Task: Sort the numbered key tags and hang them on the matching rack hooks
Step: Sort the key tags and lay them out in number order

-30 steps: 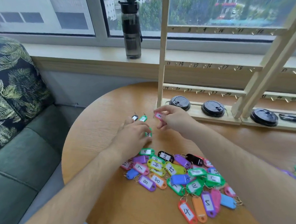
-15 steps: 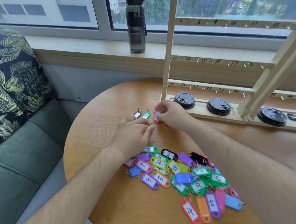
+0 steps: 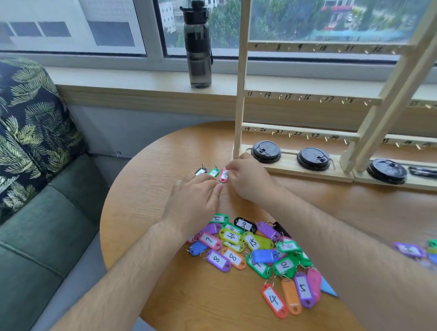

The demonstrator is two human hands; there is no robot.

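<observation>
**Hands and tag row.** Your right hand [image 3: 248,180] pinches the far end of the pink tag [image 3: 223,176]. The tag sits low at the desk [image 3: 147,184], at the right end of a short row with the green tag [image 3: 214,172] and the black tag [image 3: 200,171]. Your left hand [image 3: 195,200] reaches in close beside it; whether it holds anything cannot be told.

**Likely fault.** A sideways drag could knock the green tag askew, since the two nearly touch.

**Orientation.** The pink tag's long axis runs away from you, toward the rack [image 3: 238,93]. Its ring end is hidden under your fingers. The unsorted pile [image 3: 254,249] lies nearer you.
</observation>
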